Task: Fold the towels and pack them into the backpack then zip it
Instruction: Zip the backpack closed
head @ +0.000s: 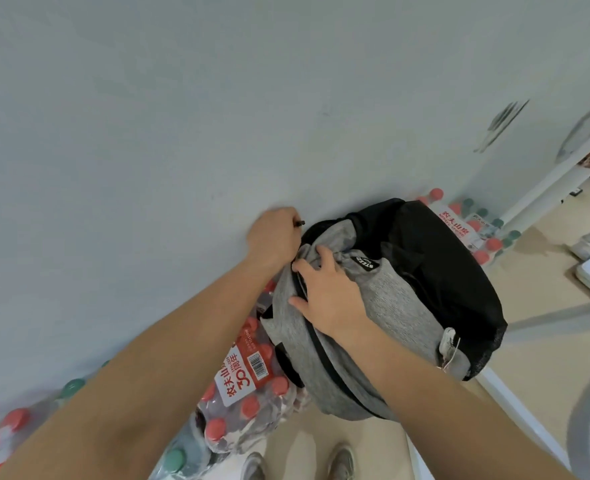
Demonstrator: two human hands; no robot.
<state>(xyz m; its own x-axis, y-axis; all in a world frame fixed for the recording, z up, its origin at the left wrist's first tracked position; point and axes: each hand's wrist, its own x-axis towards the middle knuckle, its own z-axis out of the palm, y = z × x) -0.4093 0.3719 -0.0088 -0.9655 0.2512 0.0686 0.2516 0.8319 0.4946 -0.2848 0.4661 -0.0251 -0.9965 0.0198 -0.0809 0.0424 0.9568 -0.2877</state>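
A grey and black backpack (pixel 401 299) stands against the wall on packs of bottled water. My left hand (pixel 274 235) is curled at the bag's top left corner and pinches a small black zipper pull (pixel 299 223). My right hand (pixel 328 292) lies flat on the grey front panel, fingers spread beside the black zipper line (pixel 317 344). No towel shows; the bag's inside is hidden.
Shrink-wrapped packs of red-capped water bottles (pixel 245 379) lie under and left of the bag, more (pixel 473 230) behind it on the right. The pale wall (pixel 182 116) is close ahead. A white table leg (pixel 543 188) stands at right. My shoes (pixel 342 462) are on the beige floor.
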